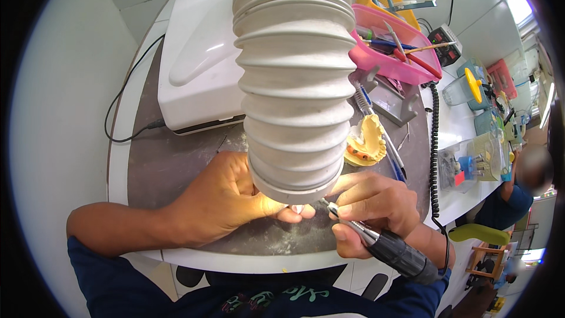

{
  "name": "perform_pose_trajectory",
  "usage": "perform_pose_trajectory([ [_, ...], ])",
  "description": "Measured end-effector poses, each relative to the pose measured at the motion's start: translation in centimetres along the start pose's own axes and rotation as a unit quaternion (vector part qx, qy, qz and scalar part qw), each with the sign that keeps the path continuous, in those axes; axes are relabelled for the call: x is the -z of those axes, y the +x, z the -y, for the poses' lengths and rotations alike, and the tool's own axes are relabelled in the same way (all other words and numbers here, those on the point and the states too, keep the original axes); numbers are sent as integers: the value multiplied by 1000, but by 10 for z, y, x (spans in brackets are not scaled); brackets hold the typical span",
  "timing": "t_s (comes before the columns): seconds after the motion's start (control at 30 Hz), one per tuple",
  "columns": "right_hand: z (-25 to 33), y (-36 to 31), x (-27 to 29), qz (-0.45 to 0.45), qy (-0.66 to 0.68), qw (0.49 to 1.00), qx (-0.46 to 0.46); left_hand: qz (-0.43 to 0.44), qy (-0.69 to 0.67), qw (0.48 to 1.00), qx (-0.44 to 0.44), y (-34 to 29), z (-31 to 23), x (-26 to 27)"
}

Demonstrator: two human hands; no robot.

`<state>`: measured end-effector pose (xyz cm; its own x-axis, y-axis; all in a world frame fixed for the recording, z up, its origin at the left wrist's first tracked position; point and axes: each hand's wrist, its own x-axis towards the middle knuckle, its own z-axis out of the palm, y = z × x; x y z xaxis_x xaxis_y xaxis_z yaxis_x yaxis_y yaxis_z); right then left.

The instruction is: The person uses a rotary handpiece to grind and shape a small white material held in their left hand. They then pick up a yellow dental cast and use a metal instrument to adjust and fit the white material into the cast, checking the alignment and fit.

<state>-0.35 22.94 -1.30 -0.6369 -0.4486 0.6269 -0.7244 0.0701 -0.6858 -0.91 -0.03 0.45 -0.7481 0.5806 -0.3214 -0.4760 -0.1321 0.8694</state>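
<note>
The right hand (pixel 381 205) is gripping the handpiece (pixel 405 255) beside the hose (pixel 297 100), above the counter (pixel 247 246); whether the left hand (pixel 220 203) is holding anything cannot be told. Control is calling for braced fingers.

Pale hose (pixel 297 100) blocks dead ahead! Dental cast (pixel 374 137) crowds the right grip (pixel 379 203); bare desk (pixel 168 171) opens left, before the white machine (pixel 197 62).
</note>
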Motion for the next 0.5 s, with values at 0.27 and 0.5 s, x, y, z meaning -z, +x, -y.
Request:
perform_pose_trajectory([
  [0.27,-1,-1,2,44,-7,998,-37,14,-43,999,-10,5,9,6],
  [0.5,-4,3,-1,33,-3,999,-6,10,-63,998,4,3,6,4],
])
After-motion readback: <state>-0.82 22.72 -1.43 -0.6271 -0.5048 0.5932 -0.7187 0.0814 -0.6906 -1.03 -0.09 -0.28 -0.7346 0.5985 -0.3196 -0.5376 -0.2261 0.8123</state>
